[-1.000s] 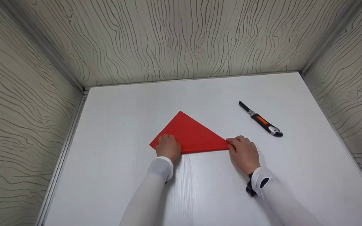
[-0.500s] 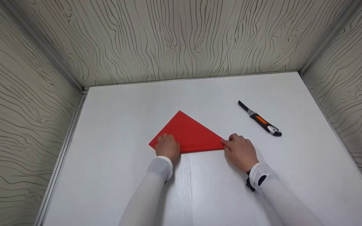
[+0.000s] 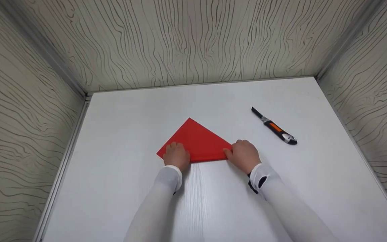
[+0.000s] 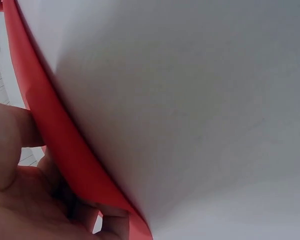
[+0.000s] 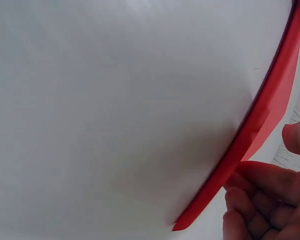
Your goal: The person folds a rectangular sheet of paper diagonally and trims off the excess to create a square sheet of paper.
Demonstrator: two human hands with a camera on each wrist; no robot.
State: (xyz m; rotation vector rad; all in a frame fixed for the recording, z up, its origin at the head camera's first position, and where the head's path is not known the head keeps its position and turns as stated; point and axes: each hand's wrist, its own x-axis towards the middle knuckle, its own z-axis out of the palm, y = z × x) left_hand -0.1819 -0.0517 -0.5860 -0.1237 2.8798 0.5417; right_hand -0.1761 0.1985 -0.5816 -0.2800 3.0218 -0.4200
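While the left hand still grips the left end of the folded red paper, the right hand has slid inward along its thick near edge, pinching or merely pressing, I cannot tell. Smooth, roughly triangular, the paper lies on the white tabletop.

Left hand, right hand, fingers curled

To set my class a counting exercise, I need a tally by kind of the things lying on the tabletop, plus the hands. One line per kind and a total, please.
Paper: 1
Knife: 1
Hands (left hand, right hand): 2
Total: 4
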